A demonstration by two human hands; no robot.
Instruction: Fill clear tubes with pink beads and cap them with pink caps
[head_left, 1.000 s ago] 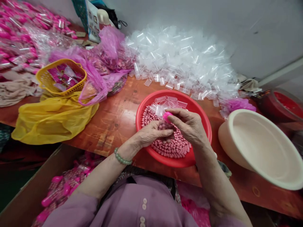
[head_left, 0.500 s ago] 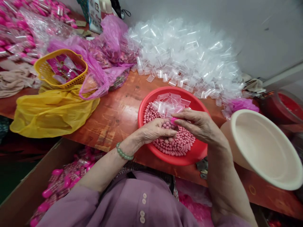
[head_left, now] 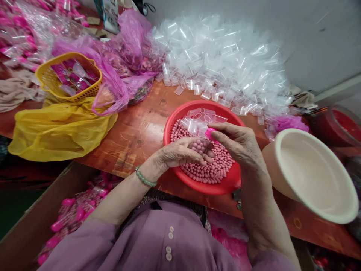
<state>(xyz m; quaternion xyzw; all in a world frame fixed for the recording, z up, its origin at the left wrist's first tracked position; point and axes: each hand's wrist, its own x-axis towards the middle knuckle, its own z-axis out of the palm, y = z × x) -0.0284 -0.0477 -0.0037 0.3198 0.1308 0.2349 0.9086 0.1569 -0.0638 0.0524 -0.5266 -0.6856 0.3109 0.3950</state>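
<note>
Over the red basin [head_left: 169, 128], my left hand [head_left: 180, 152] holds a clear plastic tube [head_left: 199, 145] with pink beads inside; its fingers curl loosely around the tube. My right hand [head_left: 235, 141] pinches a bright pink cap [head_left: 210, 133] between thumb and fingers, just above and right of the tube's end. A small gap seems to lie between cap and tube. Loose pink beads [head_left: 213, 171] cover the basin's bottom below both hands. Several empty clear tubes [head_left: 194, 125] lie on the beads at the basin's far side.
Behind the basin rises a large heap of clear tubes [head_left: 225, 64]. A cream basin [head_left: 316, 177] stands at the right. Leftward are a yellow basket [head_left: 87, 92], a yellow bag [head_left: 62, 131] and pink plastic bags [head_left: 132, 34]. Filled pink-capped tubes [head_left: 76, 214] lie in a box below the table.
My right hand has moved the pink cap up and away from the tube's end. The left fingers have loosened a little, showing more of the tube. The view has shifted slightly.
</note>
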